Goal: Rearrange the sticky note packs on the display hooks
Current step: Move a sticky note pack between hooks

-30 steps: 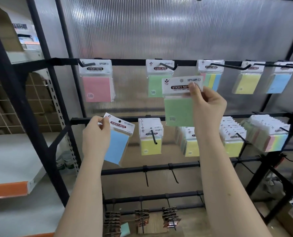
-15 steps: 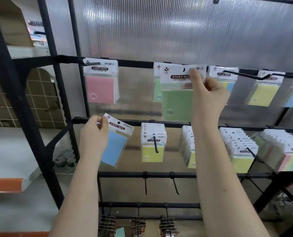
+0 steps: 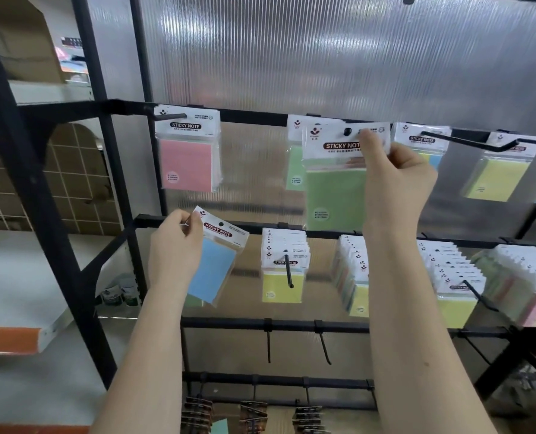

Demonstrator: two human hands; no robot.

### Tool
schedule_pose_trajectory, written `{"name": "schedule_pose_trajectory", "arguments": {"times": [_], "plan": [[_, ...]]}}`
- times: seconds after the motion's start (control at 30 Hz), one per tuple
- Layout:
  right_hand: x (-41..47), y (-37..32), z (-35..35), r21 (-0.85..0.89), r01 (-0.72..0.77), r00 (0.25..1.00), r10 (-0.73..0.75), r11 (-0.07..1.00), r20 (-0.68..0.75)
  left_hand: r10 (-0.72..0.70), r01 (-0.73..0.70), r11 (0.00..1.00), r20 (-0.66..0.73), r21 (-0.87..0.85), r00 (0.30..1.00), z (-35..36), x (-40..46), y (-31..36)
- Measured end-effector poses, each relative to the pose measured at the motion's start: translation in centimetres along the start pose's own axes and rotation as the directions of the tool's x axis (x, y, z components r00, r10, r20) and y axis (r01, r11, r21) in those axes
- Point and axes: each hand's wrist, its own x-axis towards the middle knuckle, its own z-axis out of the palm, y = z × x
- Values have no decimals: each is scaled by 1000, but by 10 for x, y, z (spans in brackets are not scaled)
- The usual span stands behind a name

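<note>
Head view: a green sticky note pack is pinched at its header by the right hand, its hole over a top-row hook; a blue pack is gripped by the left hand beside the middle rail.

I read "STICKY NOTE" on the header card of the green pack, the blue pack and the pink pack; smaller print is illegible.

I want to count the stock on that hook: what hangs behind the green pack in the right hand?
Behind the green pack, pinched by the right hand, hangs another green pack; only its left strip shows. Whether more hang behind it is hidden.
</note>
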Motion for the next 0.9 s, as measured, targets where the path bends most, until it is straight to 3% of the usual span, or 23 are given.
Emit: {"name": "schedule_pose_trajectory", "arguments": {"times": [0.6, 0.9], "plan": [[58, 63, 42, -80, -138, 990, 139, 987, 7, -16, 16, 999, -21, 43, 1000, 10, 8, 3], [78, 80, 51, -125, -161, 987, 157, 979, -41, 2, -5, 999, -80, -46, 997, 22, 15, 15]]}}
